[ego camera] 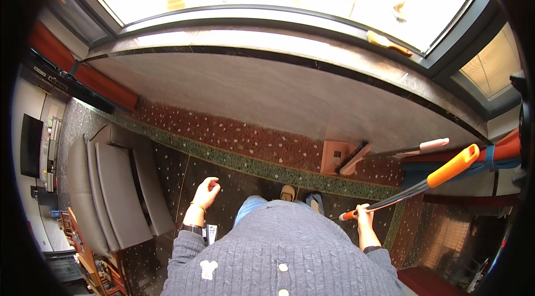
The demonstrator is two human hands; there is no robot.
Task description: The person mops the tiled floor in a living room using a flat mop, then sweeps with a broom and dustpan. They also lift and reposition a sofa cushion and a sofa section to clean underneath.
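My right hand (364,213) is closed around a long dark pole with orange grips (401,195). The pole slants up to the right and ends in a large orange handle with a hanging hole; its other end is hidden near my body. My left hand (207,193) is raised at my left side, fingers curled, holding nothing. A pink dustpan (332,152) lies on the speckled floor by the wall, with a small pink broom (355,158) across it. The broom's pole and pale pink handle point to the right.
A grey leather sofa (121,195) stands at the left. Ahead is a low wall with a stone window sill (250,41), where a brush (388,43) lies at the right. Red and blue curtains (505,154) hang at the right. Wooden furniture (90,262) stands at lower left.
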